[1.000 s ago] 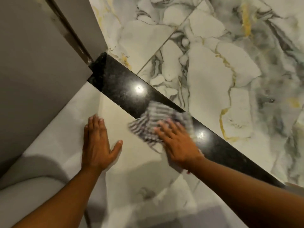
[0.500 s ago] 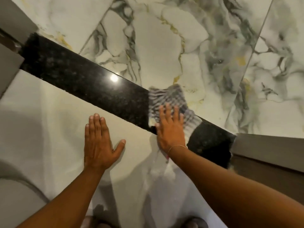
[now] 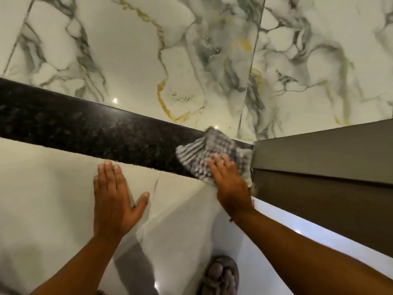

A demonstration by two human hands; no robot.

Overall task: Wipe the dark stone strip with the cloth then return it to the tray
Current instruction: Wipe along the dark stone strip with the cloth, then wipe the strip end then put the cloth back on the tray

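Observation:
A dark speckled stone strip (image 3: 89, 129) runs across the floor from the left edge down to the right. A grey-and-white checked cloth (image 3: 204, 152) lies bunched on the strip's right end, against a brown panel. My right hand (image 3: 229, 179) presses flat on the cloth's near side, fingers spread over it. My left hand (image 3: 114, 199) rests flat and open on the pale floor just below the strip, holding nothing. No tray is in view.
A brown door frame or panel (image 3: 323, 167) stands at the right, ending the strip. White marble tiles with grey and gold veins (image 3: 148, 60) lie beyond the strip. A foot in a grey sandal (image 3: 221, 275) is at the bottom.
My right hand has slid the cloth along the strip to the right, up to the brown panel. The view has panned right. My left hand stays planted on the pale floor.

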